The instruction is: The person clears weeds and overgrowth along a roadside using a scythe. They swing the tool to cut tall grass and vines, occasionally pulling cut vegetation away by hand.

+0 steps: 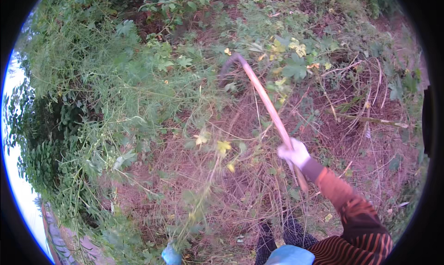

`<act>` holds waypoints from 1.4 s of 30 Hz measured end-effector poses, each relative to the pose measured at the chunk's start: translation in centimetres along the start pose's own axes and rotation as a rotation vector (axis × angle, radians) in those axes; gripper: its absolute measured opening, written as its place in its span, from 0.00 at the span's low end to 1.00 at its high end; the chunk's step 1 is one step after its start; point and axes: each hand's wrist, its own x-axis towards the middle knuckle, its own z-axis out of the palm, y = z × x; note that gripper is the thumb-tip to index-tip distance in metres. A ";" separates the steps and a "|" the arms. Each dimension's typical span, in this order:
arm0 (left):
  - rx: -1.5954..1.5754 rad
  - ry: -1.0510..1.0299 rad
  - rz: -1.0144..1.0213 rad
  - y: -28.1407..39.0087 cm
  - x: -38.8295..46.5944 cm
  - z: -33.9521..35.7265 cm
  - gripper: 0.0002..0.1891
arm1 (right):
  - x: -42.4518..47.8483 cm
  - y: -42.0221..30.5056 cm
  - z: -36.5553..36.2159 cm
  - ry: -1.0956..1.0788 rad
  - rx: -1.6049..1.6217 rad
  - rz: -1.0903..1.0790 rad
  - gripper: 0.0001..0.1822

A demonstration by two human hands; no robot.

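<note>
My right hand (294, 153), in a whitish glove, is closed around the wooden handle of a sickle (267, 100). The sickle's curved blade, blurred, points away from me over green weeds (184, 88). At the bottom edge a light-blue covering (171, 254), seemingly a glove on my left hand, meets the base of a leafy stalk (201, 202) with yellowing leaves. The fingers there are cut off by the frame, so their grip does not show clearly. Dry, brownish stems cover the ground between both hands.
Dense leafy bushes (45, 143) rise at the left, beside a pale paved strip (81, 246) at the lower left. A cut branch (378, 120) lies among dry stalks at the right. My legs in dark patterned trousers (295, 232) stand at the bottom, near a light-blue cloth (290, 255).
</note>
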 end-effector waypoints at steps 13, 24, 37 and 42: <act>0.237 0.403 0.530 18.4 13.2 -11.2 0.23 | 8.6 -2.7 13.7 -0.572 -0.230 0.271 0.15; 0.502 -0.304 0.677 26.0 34.3 -2.1 0.15 | -10.0 4.0 3.1 -0.453 -0.231 0.504 0.18; 0.139 0.239 0.610 26.0 28.4 -1.6 0.10 | -3.8 11.1 4.2 -0.182 -0.216 0.383 0.15; 0.265 -0.186 0.421 17.4 20.1 5.2 0.10 | -19.8 9.9 -2.0 -0.032 0.122 0.663 0.16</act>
